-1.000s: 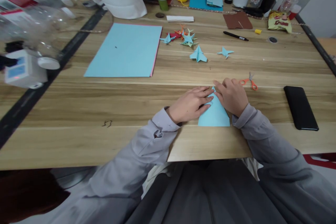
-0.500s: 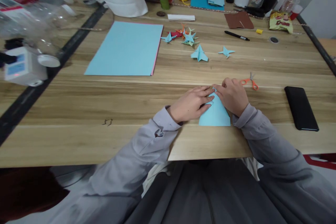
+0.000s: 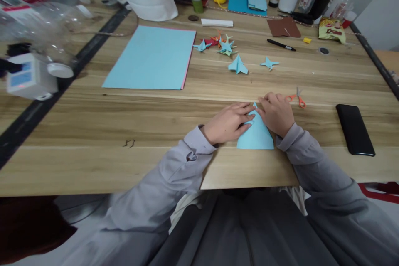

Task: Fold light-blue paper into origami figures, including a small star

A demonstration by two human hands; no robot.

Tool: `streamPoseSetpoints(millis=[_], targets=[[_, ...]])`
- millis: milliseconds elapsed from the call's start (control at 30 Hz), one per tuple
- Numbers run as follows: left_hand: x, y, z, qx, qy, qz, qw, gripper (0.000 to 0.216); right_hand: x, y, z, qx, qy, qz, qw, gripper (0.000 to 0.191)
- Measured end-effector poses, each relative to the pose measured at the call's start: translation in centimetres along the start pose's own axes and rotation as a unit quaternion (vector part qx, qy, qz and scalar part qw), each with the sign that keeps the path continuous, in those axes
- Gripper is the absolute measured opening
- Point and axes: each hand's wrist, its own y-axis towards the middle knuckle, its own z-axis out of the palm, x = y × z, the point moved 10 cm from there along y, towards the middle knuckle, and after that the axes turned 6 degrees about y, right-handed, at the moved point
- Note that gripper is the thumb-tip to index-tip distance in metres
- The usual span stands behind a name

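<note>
A light-blue sheet of paper (image 3: pixel 257 135), folded to a point at its far end, lies flat near the table's front edge. My left hand (image 3: pixel 229 122) rests on its left side, fingers stretched out and slightly apart over the paper. At the right slanted edge, close to the tip, my right hand (image 3: pixel 277 113) has its fingers curled together on the paper. What its thumb does is partly hidden. Just beyond the right hand are small scissors (image 3: pixel 298 99) with orange handles. Farther back lie a folded blue paper plane (image 3: pixel 238 65) and a blue paper crane (image 3: pixel 269 63).
Left of centre lies a stack of large blue sheets (image 3: pixel 149 58) with pink beneath. Several coloured cranes (image 3: pixel 225 45) are clustered behind. A black phone (image 3: pixel 355 129) lies at right, a pen (image 3: pixel 281 45) farther back. Plastic bottles (image 3: pixel 59 60) and a white box (image 3: pixel 31 79) crowd the left.
My right hand's fingers have drawn slightly back from the paper's tip, so more of the tip shows. My left hand stays in place. The view has shifted a little.
</note>
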Motion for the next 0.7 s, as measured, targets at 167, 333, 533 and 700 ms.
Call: streamPoseSetpoints(millis=[167, 333, 533, 700], targets=[[-0.19, 0.1, -0.09, 0.002, 0.001, 0.007, 1.0, 0.037, 0.58, 0.11, 0.12, 0.009, 0.013, -0.023, 1.0, 0.029], [-0.11, 0.08, -0.11, -0.009, -0.004, 0.01, 1.0, 0.037, 0.54, 0.14, 0.15, 0.006, 0.023, -0.018, 1.0, 0.028], [-0.07, -0.12, -0.18, -0.018, -0.005, 0.007, 1.0, 0.039, 0.56, 0.04, 0.14, 0.015, 0.035, -0.016, 0.999, 0.029], [-0.01, -0.13, -0.4, -0.023, 0.002, -0.002, 1.0, 0.038, 0.58, -0.04, 0.14, 0.024, 0.039, -0.011, 0.999, 0.03]])
